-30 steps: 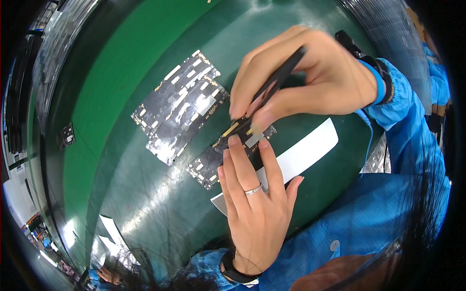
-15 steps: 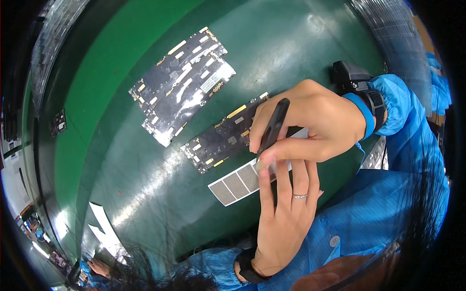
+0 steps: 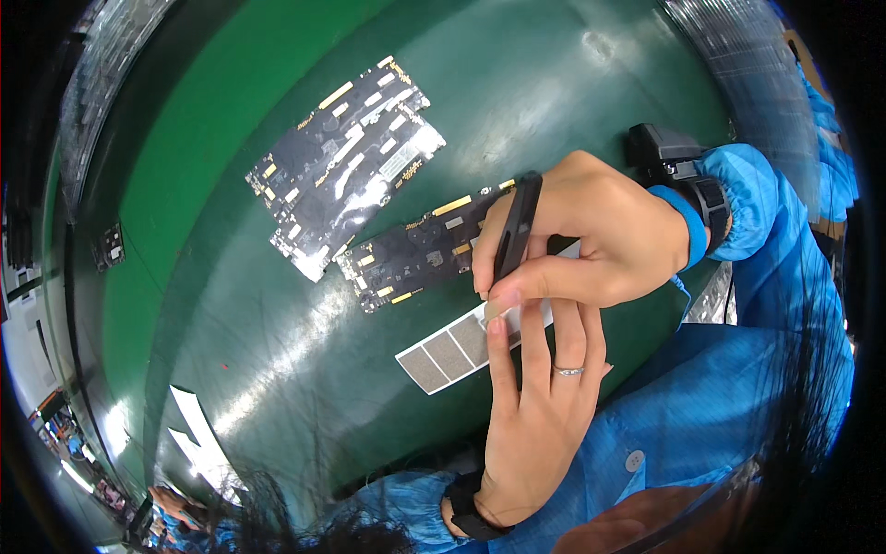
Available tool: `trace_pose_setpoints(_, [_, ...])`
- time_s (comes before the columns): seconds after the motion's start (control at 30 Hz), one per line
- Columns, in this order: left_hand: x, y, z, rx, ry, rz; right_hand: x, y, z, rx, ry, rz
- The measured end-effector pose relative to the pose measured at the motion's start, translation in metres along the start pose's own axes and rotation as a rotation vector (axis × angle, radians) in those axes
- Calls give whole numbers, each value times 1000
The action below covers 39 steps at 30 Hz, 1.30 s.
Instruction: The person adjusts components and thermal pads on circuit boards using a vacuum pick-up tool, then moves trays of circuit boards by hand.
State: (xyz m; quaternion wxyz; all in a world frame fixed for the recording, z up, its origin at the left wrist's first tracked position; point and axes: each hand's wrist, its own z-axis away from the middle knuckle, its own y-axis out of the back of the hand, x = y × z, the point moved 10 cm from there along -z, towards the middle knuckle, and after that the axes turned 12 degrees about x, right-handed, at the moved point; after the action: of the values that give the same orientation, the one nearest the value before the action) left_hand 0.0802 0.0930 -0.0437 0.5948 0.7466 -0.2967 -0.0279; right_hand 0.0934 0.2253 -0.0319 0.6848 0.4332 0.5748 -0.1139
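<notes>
My right hand [image 3: 591, 231] is closed around slim black tweezers [image 3: 519, 226], held like a pen with the tip pointing down. Their tip is hidden behind my thumb and fingers, over a white-edged sheet of grey rectangular stickers [image 3: 449, 355]. My left hand [image 3: 544, 397] lies over that sheet with its fingers stretched out. Its index fingertip rests on the sheet, right beside my right thumb. Just beyond the sheet is a long black circuit board [image 3: 415, 258], its right end covered by my right hand.
Farther left lie more black circuit boards [image 3: 341, 157] side by side, under a shiny surface. White paper strips [image 3: 198, 439] are at the lower left, near another person's hand [image 3: 171, 503]. A small board piece [image 3: 109, 247] sits at far left. Beside my right wrist is a black device [image 3: 660, 148].
The long circuit board has shifted slightly away from the sheet, its left end swinging up. The tweezers stand a little more upright. Both hands stay almost in place.
</notes>
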Motion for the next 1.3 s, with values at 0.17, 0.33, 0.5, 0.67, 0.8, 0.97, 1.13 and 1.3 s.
trace_pose_setpoints(0.17, [-8,4,-6,15,42,6,6,27,-18,99,-145,-218])
trace_pose_setpoints(0.33, [-13,13,-15,26,63,30,36,57,-26,268,-226,-258])
trace_pose_setpoints(0.5, [-36,12,-38,66,119,69,42,56,-25,215,-240,-237])
trace_pose_setpoints(0.67, [-45,6,-38,1,151,-14,40,57,-25,231,-226,-192])
trace_pose_setpoints(0.8, [-45,7,-39,9,143,-51,37,58,-26,225,-191,-175])
trace_pose_setpoints(0.97, [-47,8,-39,23,151,-59,34,57,-29,171,-153,-123])
trace_pose_setpoints(1.13, [-43,7,-38,-1,144,-5,31,57,-28,168,-96,-43])
trace_pose_setpoints(1.3, [-41,6,-39,1,137,-2,27,59,-27,165,-50,8])
